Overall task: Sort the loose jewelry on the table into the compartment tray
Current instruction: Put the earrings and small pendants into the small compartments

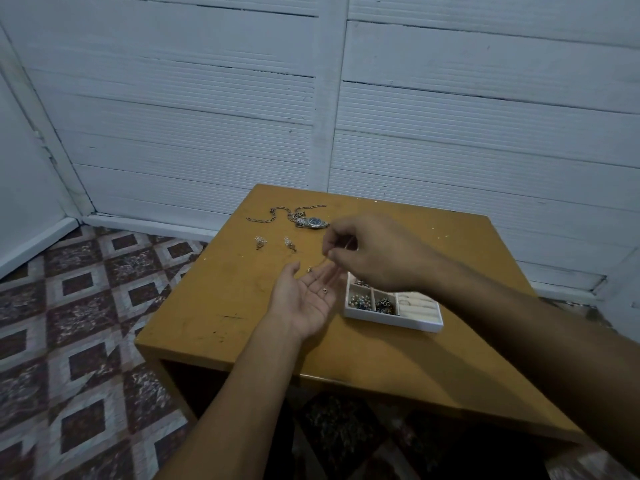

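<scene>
That thin chain (323, 263) hangs from the right hand (374, 252), pinched at fingertips – featherlight, limp, snag-prone, so I'd hold near one end. Its low end droops to the left hand (304, 299), flat open with a tiny piece (324, 290) on the palm (a charm?). Compartment tray (420, 323) sits just under the right wrist.
</scene>
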